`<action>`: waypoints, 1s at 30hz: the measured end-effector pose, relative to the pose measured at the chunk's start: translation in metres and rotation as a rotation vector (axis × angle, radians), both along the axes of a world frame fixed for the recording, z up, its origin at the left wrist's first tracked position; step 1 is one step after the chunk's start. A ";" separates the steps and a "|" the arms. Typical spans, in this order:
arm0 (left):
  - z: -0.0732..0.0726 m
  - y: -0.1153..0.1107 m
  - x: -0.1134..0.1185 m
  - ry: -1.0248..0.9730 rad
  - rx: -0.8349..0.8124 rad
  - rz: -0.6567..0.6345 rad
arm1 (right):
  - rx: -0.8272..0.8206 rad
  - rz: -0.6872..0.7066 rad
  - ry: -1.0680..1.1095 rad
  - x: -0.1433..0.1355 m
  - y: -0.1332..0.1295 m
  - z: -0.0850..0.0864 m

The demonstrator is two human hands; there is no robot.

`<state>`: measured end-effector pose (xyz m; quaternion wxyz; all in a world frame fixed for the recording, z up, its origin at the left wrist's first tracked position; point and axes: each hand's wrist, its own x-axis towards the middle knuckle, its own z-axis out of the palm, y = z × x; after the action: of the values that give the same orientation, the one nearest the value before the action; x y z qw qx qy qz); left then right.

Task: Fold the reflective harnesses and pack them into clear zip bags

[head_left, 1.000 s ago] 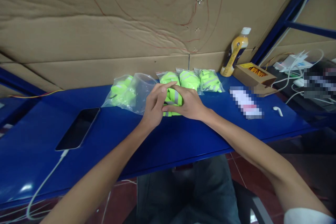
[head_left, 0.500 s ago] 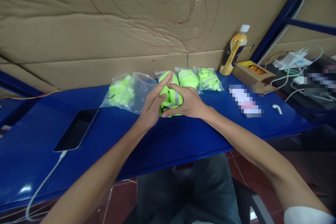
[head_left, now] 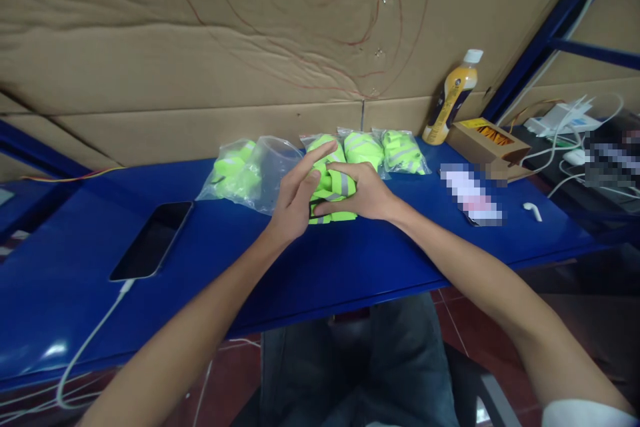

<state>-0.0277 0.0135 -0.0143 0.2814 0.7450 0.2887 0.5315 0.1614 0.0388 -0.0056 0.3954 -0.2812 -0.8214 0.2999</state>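
A bundle of neon-yellow fabric with grey reflective stripes (head_left: pixel 340 185) is pressed between my two hands over the blue table. My left hand (head_left: pixel 296 197) lies against its left side, fingers extended and thumb on the fabric. From the right, my right hand (head_left: pixel 367 193) wraps round it with thumb and fingers. A black strip shows at the bundle's lower left. Behind it stand bagged neon bundles, one partly hidden by my hands, another in the middle (head_left: pixel 364 149) and one at the right (head_left: pixel 401 151). To the left lies a clear bag with neon fabric (head_left: pixel 235 173), beside an open clear bag (head_left: pixel 280 163).
On the blue table (head_left: pixel 200 307), a phone (head_left: pixel 153 241) with a white cable lies at left. Toward the right are a yellow bottle (head_left: pixel 453 99), a cardboard box (head_left: pixel 487 147), a blurred-out item (head_left: pixel 473 197), an earbud (head_left: pixel 533 211) and cables. Cardboard stands behind.
The view has shifted slightly. Both hands still grip the bundle; its lower edge and black strip now show more beneath my right thumb.
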 end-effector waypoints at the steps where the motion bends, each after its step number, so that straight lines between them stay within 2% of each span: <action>1: -0.001 0.000 0.001 -0.026 -0.007 0.012 | -0.010 -0.002 0.026 -0.001 0.000 0.000; 7: 0.000 0.017 0.000 -0.185 -0.047 0.011 | -0.085 -0.063 0.216 -0.006 0.003 0.000; 9: 0.004 0.024 -0.010 -0.136 -0.023 0.128 | -0.109 -0.082 0.282 -0.004 0.009 0.001; 11: 0.007 0.028 -0.023 0.056 0.054 0.393 | -0.148 -0.122 0.341 0.002 0.018 0.001; 14: 0.004 0.031 -0.040 0.554 0.103 0.833 | -0.224 -0.195 0.438 0.012 0.030 0.001; 15: 0.002 0.031 -0.043 0.715 0.064 0.916 | -0.241 -0.218 0.467 0.015 0.033 0.001; 17: -0.001 0.031 -0.048 0.956 -0.076 0.982 | -0.260 -0.251 0.504 0.020 0.037 0.000; 19: 0.001 0.031 -0.051 1.073 -0.154 1.003 | -0.262 -0.261 0.513 0.022 0.039 -0.001; 20: 0.005 0.030 -0.052 1.089 -0.142 1.014 | -0.260 -0.263 0.513 0.023 0.040 -0.001; 23: 0.022 0.027 -0.058 1.030 0.056 0.983 | -0.255 -0.295 0.526 0.027 0.043 0.000; 27: 0.040 0.019 -0.059 0.902 0.343 0.684 | -0.238 -0.319 0.593 0.038 0.047 0.007; 30: 0.041 0.012 -0.050 0.844 0.459 0.502 | -0.160 -0.263 0.507 0.045 0.044 0.014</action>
<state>-0.0780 0.0257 0.0266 -0.1642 0.8442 0.4221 0.2865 0.2067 0.0832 0.0084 0.6001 -0.3315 -0.6266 0.3705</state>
